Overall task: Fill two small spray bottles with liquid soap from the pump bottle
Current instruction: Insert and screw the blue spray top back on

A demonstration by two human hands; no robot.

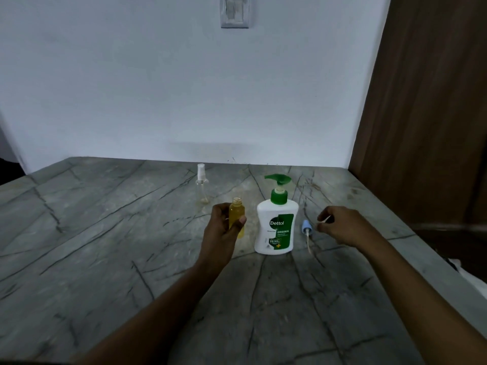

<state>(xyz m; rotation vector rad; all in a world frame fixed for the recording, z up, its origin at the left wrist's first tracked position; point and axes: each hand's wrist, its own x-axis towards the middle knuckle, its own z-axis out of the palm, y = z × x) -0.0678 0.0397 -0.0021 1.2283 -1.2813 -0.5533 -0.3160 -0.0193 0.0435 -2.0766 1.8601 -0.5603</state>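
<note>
Left hand (223, 229) gripped open-necked small bottle (236, 216), yellow liquid inside, upright, just left of pump bottle (275, 229) standing on bench (105, 233). Right hand (340, 225) hovered with fingers curled beside blue spray cap (306, 227), which lay on bench right of pump bottle; pale sliver at fingertips, could not tell whether pinched. Clear spray bottle (202, 187), capped, stood behind, near wall.

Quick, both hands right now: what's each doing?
Left hand: holding the small yellow bottle.
Right hand: fingers curled beside the blue spray cap; grip cannot be told.
</note>
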